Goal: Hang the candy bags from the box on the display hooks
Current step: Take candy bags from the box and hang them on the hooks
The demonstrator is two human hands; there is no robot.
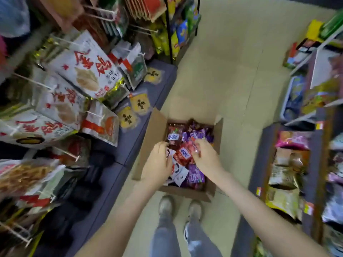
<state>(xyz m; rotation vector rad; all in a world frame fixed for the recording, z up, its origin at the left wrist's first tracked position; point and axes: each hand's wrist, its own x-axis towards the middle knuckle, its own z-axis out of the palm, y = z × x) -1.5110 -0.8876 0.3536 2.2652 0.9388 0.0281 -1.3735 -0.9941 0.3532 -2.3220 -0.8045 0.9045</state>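
The box (pixel 155 127), an open cardboard carton, stands on the tiled floor (pixel 222 80) in the aisle, just ahead of the person's shoes (pixel 167 205). Its flaps are folded outward. The candy bags (pixel 196 175) lie inside it in a loose heap of red, purple and white packs.

We see both hands lowered into the box:

- The left hand (pixel 159 160) is at the left side of the heap, palm down, with its fingers bent over the white bags (pixel 179 173) and touching them. We cannot tell whether it grips one, because motion blur hides the fingertips.
- The right hand (pixel 205 157) is at the right side of the heap, with its fingers curled round a red bag (pixel 194 145) – the bag is held narrowly at the fingertips, still low among the other packs.

The two hands are near each other, with a strip of red packs between them.

The display hooks (pixel 32 81) are white pegs on the rack to the left of the box. Most carry large white snack bags (pixel 87 71) with red characters. Below the rack, a grey-blue base shelf (pixel 159 86) holds flat yellow packs (pixel 142 103) – it stands just beside the box's left flap.

A second shelf unit (pixel 315 182) with assorted snack packs stands to the right, apart from the box.
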